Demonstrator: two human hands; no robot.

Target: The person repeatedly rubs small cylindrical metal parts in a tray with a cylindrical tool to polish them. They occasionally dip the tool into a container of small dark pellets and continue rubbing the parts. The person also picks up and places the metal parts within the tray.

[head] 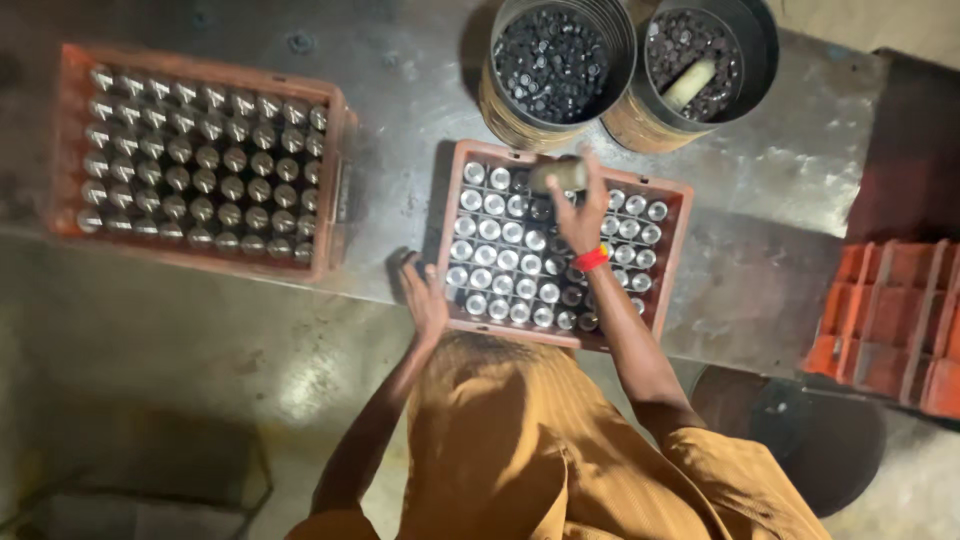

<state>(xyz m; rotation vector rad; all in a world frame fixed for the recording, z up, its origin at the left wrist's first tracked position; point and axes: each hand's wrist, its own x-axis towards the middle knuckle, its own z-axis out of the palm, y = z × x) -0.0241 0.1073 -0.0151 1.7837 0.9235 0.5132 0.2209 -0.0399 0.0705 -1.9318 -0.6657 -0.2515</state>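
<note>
Ochre garment (520,440) at bottom centre, nearest the lens. Left hand (428,300) at centre frame, fingers curled on near-left corner of orange crate (676,230). Right hand (583,212), red wristband (590,259), raised over crate's far rows; fingers closed round a small pale cylindrical piece (560,175). Crate packed with upright shiny cylinders (500,260). Step judged: handling one piece at the crate, lifted or lowered unclear. Next move calls for steady crate, vertical alignment over one cell. Two drums of dark parts (552,65) top centre; second full crate (200,160) upper left
</note>
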